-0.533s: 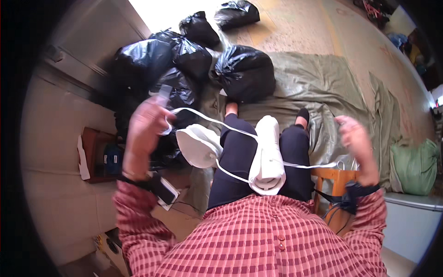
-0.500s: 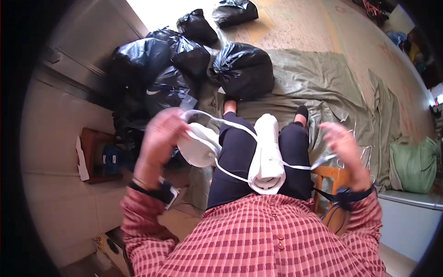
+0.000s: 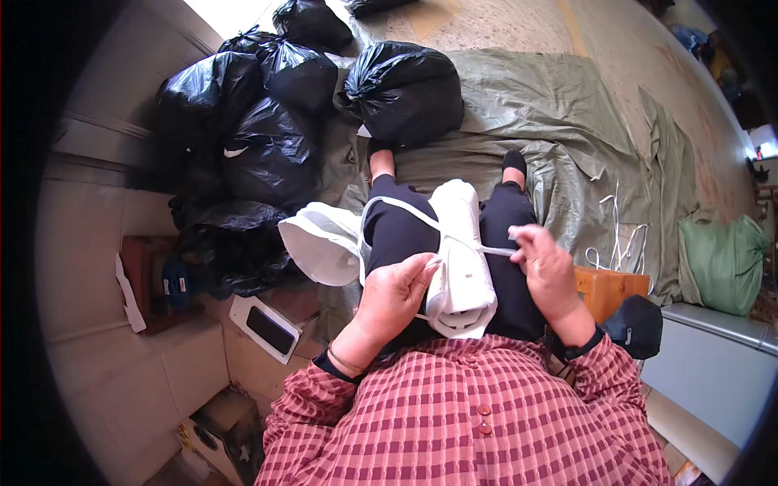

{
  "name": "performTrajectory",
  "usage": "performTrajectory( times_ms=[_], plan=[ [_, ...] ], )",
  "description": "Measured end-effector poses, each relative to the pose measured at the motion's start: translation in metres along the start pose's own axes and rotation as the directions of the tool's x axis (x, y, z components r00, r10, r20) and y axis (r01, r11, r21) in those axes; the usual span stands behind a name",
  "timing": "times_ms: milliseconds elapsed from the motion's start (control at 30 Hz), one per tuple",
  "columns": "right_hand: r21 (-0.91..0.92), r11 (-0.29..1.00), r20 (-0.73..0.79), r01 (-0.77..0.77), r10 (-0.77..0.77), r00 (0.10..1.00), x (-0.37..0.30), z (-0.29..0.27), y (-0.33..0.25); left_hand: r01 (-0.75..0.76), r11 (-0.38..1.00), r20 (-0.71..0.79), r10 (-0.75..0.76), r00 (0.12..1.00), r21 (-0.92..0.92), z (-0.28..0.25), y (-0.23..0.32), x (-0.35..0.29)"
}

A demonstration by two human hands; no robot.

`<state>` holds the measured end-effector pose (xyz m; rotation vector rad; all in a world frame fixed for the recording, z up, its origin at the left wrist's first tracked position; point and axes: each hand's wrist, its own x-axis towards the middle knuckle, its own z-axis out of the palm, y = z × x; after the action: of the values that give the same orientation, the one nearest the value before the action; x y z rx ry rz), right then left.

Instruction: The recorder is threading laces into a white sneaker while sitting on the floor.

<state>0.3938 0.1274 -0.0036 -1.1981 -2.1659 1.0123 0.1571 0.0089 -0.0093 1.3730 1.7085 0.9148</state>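
Observation:
A long white rolled bundle [image 3: 463, 279] lies across my lap between my thighs, its near end showing layered edges. A white strap [image 3: 421, 212] loops over it and crosses around its middle. On the right, my right hand [image 3: 547, 266] pinches the strap's end, which runs taut from the bundle. My left hand [image 3: 395, 293] is at the bundle's left side, thumb and fingertips closed on a whitish bit of strap. Beside my left thigh sits a white cup-shaped cloth piece [image 3: 322, 243], with the strap's loop passing next to it.
Several full black plastic bags [image 3: 405, 93] stand ahead and to the left on a greenish tarp [image 3: 559, 113]. To my right are a wooden stool [image 3: 612, 290], loose white cords [image 3: 620, 235] and a green sack [image 3: 724, 263]. A white-framed dark panel [image 3: 266, 328] lies at left.
Both hands have come inward and down from wide apart, closing on the strap beside the bundle. The strap now crosses the bundle's middle. The view has shifted slightly.

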Motion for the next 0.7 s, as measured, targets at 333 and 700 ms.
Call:
performTrajectory(
  times_ms=[333,700],
  plan=[
    [0.067,0.992,0.047,0.107,-0.11,0.993,0.004,0.013,-0.006,-0.238,0.964,-0.19,0.257,0.948,0.117,0.007,-0.007,0.015],
    [-0.259,0.857,0.164,0.445,-0.415,0.895,0.026,0.014,-0.006,-0.214,0.965,-0.225,0.245,0.943,0.154,0.014,-0.007,0.014]
  ],
)
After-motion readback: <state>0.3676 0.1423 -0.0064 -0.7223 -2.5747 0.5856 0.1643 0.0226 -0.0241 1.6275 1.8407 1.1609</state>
